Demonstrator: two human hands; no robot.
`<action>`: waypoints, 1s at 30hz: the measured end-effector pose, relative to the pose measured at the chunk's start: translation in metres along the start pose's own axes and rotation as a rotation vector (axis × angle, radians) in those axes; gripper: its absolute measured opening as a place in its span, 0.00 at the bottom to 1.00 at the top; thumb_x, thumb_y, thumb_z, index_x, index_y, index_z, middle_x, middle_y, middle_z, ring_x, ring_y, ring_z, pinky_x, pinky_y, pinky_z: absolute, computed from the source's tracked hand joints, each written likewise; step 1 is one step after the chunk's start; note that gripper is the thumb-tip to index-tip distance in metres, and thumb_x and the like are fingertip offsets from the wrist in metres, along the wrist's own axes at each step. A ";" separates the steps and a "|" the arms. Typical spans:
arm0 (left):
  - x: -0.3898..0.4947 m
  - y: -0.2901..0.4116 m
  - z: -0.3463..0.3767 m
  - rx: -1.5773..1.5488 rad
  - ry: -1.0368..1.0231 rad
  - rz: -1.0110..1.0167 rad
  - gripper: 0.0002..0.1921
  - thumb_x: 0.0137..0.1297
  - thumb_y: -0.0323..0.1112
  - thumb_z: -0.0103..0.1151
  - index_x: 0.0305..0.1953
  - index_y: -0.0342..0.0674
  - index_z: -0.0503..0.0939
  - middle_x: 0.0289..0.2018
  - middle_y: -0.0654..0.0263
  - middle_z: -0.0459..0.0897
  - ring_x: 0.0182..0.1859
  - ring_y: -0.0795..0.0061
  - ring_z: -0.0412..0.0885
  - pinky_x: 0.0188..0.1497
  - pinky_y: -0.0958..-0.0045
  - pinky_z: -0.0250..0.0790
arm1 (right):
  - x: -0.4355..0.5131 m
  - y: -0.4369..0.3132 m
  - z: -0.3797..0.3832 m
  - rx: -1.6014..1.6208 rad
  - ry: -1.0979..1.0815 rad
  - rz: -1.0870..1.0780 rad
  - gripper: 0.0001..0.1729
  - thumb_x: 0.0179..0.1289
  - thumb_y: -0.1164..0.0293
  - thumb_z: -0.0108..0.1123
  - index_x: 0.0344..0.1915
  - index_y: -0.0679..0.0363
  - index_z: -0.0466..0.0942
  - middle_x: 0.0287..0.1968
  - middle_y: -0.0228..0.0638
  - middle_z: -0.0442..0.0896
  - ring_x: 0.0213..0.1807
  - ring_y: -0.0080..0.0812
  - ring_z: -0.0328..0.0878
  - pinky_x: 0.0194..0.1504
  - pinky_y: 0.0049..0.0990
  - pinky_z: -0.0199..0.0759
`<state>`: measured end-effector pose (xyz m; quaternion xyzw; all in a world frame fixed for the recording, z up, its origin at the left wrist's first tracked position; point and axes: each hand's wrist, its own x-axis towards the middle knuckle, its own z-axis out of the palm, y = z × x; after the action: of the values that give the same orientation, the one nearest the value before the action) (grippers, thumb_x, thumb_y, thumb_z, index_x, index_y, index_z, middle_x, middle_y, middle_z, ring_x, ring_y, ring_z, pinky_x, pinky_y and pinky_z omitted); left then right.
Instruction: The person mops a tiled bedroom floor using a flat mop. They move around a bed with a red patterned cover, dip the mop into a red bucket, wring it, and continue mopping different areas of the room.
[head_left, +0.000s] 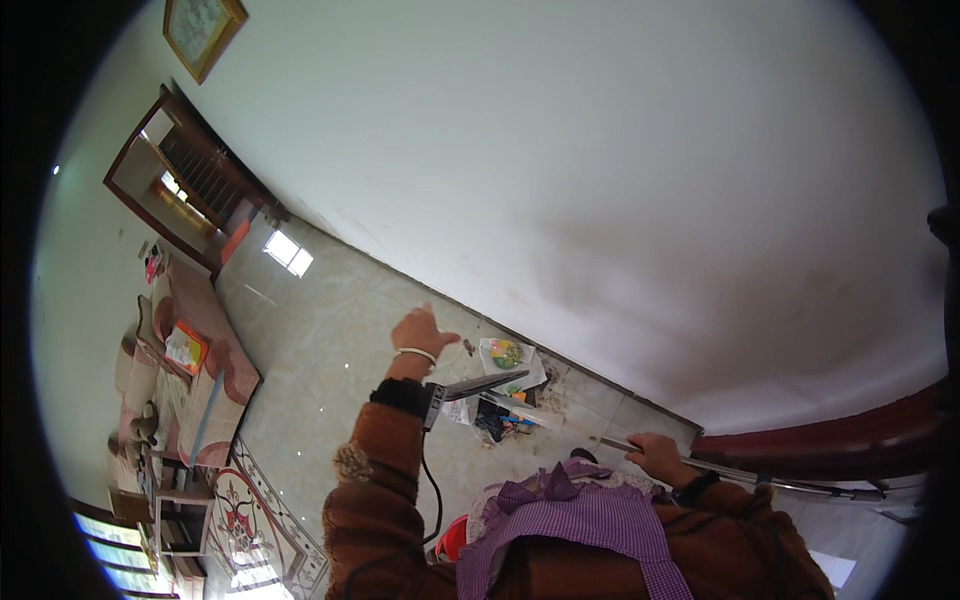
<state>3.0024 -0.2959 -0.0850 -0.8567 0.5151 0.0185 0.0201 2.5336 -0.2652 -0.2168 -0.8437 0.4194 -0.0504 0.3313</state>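
My left hand (420, 331), with a pale bangle at the wrist, is stretched out over the tiled floor, thumb apart, holding nothing visible. Small dark debris (469, 347) shows beside its thumb. My right hand (657, 459) is closed round the metal pole (619, 444) of a long-handled tool. A dark, narrow head (487, 384) and a pale translucent part (551, 421) lie near the pole's far end; how they join is unclear. Around them on the floor are a white plastic package (506, 355), a black plastic scrap (491, 420) and scattered dirt (553, 382).
A white wall (600, 187) runs along the floor behind the litter. Dark red furniture (810, 450) stands at right. A sofa (217, 405) with an orange package (186, 347) is at left, near a doorway (176, 180). Something red (452, 538) is beside my body.
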 end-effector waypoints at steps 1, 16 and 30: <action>0.001 -0.009 -0.009 -0.016 0.058 -0.061 0.33 0.47 0.55 0.68 0.52 0.44 0.74 0.40 0.59 0.81 0.45 0.61 0.81 0.42 0.63 0.74 | 0.000 -0.001 0.001 0.007 -0.011 -0.005 0.18 0.51 0.58 0.62 0.40 0.56 0.79 0.34 0.42 0.80 0.39 0.46 0.77 0.39 0.40 0.70; -0.186 -0.128 0.134 -1.593 0.355 -1.459 0.25 0.50 0.59 0.64 0.27 0.42 0.71 0.22 0.66 0.71 0.24 0.71 0.71 0.19 0.66 0.61 | 0.013 -0.028 0.052 0.246 -0.178 0.081 0.25 0.45 0.65 0.68 0.45 0.64 0.78 0.35 0.43 0.82 0.35 0.36 0.79 0.39 0.29 0.71; -0.235 -0.061 0.135 -2.728 0.357 -1.138 0.39 0.63 0.52 0.57 0.64 0.33 0.52 0.54 0.52 0.72 0.52 0.62 0.76 0.53 0.62 0.71 | 0.043 -0.049 0.069 0.752 -0.534 0.310 0.23 0.53 0.77 0.63 0.51 0.71 0.74 0.34 0.29 0.79 0.35 0.18 0.73 0.38 0.18 0.67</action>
<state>2.9449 -0.0525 -0.2062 -0.2871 -0.2986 0.3618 -0.8352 2.6194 -0.2405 -0.2498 -0.5764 0.3931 0.0697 0.7130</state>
